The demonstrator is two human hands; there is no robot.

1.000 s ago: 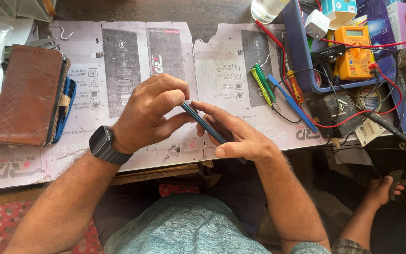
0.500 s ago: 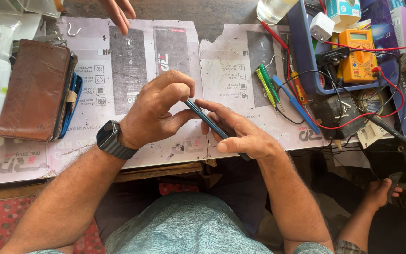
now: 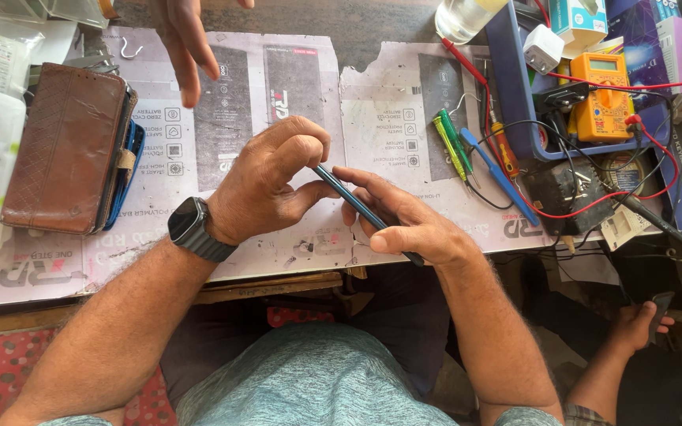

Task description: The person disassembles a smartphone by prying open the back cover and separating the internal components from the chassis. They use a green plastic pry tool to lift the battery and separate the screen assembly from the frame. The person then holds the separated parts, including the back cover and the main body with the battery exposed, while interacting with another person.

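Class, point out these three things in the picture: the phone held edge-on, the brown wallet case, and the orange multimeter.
phone (image 3: pixel 361 209), head view, on its dark edge between both hands
brown wallet case (image 3: pixel 65 146), head view, middle of cover
orange multimeter (image 3: pixel 603 99), head view, on its dial

1. A brown leather wallet case (image 3: pixel 65 150) lies at nine o'clock on the surface (image 3: pixel 388 95), over something blue.
2. An orange multimeter (image 3: pixel 603 95) sits at two o'clock in a blue tray (image 3: pixel 515 95), with red and black leads trailing from it.
3. Green and blue screwdrivers (image 3: pixel 455 146) lie just beside that tray.
4. A white charger plug (image 3: pixel 544 49) rests at one o'clock.
5. A clear bottle (image 3: pixel 467 16) stands at twelve o'clock.
6. Another person's hand (image 3: pixel 187 35) reaches in at eleven o'clock.
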